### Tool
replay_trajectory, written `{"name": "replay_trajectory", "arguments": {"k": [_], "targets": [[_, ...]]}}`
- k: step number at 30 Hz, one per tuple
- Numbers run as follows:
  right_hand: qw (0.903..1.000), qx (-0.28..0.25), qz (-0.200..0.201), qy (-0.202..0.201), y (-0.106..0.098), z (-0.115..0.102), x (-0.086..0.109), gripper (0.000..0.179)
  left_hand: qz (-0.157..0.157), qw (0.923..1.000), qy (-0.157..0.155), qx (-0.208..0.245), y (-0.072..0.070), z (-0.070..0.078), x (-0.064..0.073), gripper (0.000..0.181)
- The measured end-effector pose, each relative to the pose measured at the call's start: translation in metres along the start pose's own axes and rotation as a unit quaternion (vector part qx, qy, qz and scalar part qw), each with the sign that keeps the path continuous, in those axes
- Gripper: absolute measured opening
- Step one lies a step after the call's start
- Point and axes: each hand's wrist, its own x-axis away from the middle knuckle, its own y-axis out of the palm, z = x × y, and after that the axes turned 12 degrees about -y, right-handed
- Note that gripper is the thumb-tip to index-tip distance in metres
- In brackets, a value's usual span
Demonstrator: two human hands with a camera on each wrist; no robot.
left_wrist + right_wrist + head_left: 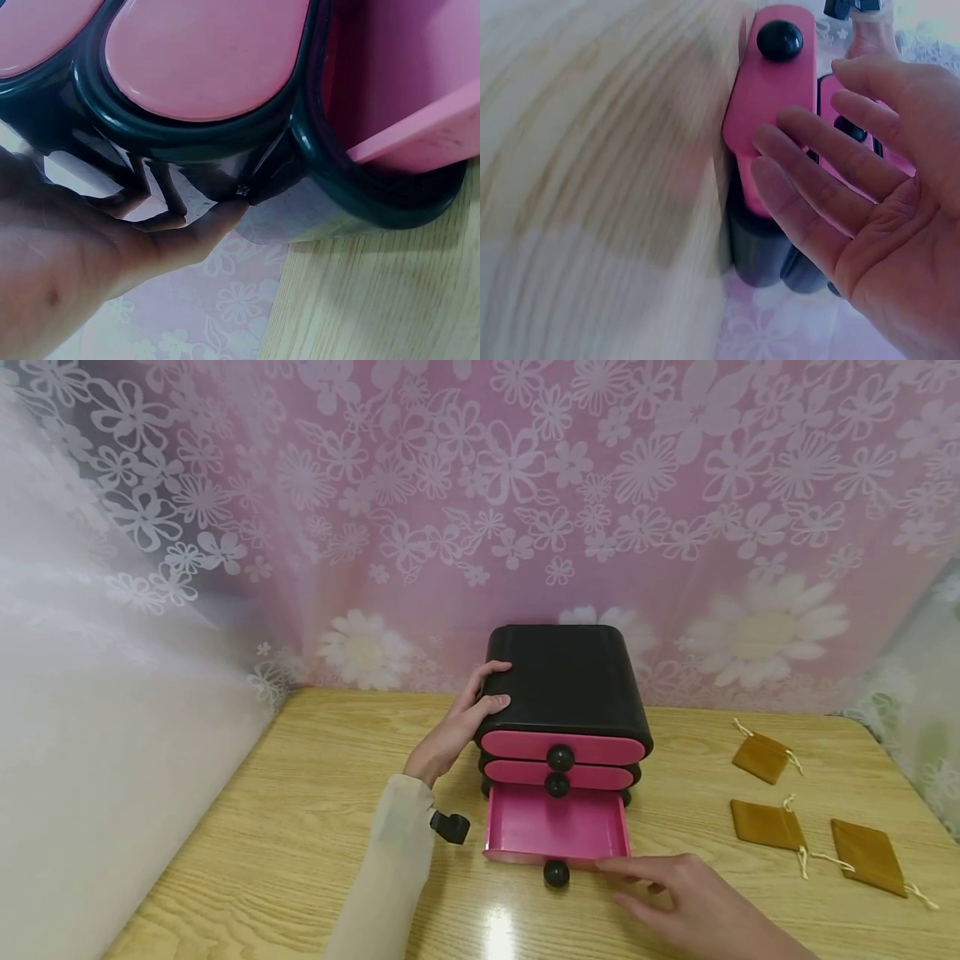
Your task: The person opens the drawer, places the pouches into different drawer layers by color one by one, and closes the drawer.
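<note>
A black drawer cabinet (566,681) with pink drawer fronts and round black knobs stands at the back middle of the table in the head view. Its bottom drawer (558,822) is pulled out and shows a bare pink inside; the two above are closed. My left hand (450,735) rests against the cabinet's left side, fingertips on the black casing (195,139) in the left wrist view. At the pulled-out drawer's right front corner is my right hand (682,893), its fingers extended and holding nothing. In the right wrist view those fingers (825,195) overlap the pink drawer front (776,97).
Three brown drawstring pouches lie to the right: a back pouch (761,757), a middle pouch (768,825) and a right pouch (870,857). A floral curtain (480,527) hangs behind the wooden table (300,827). A black device (450,827) sits at the left wrist.
</note>
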Motion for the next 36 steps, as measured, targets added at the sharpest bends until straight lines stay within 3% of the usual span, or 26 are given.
{"name": "replay_trajectory", "arguments": {"k": [8, 14, 20, 23, 27, 36], "targets": [[0.9983, 0.031, 0.032, 0.038, -0.010, 0.009, 0.014, 0.034, -0.007, 1.0000, 0.004, 0.004, -0.001, -0.001, 0.000, 0.048], [0.9891, 0.096, 0.108, 0.028, -0.012, 0.020, 0.027, 0.034, -0.012, 0.9999, 0.003, 0.003, -0.002, -0.001, 0.000, 0.049], [0.9620, 0.175, 0.209, 0.013, -0.017, 0.030, 0.041, 0.041, -0.010, 0.9999, 0.002, 0.005, -0.001, 0.000, 0.001, 0.050], [0.9444, 0.211, 0.252, -0.016, -0.022, 0.038, 0.046, 0.049, -0.006, 1.0000, 0.000, 0.003, 0.000, 0.000, 0.001, 0.049], [0.9282, 0.239, 0.285, -0.017, -0.030, 0.050, 0.054, 0.054, -0.004, 1.0000, 0.001, 0.002, 0.000, 0.000, 0.001, 0.048], [0.9037, 0.259, 0.341, -0.013, -0.048, 0.078, 0.071, 0.050, -0.005, 1.0000, -0.001, 0.002, 0.000, 0.001, 0.000, 0.048]]}}
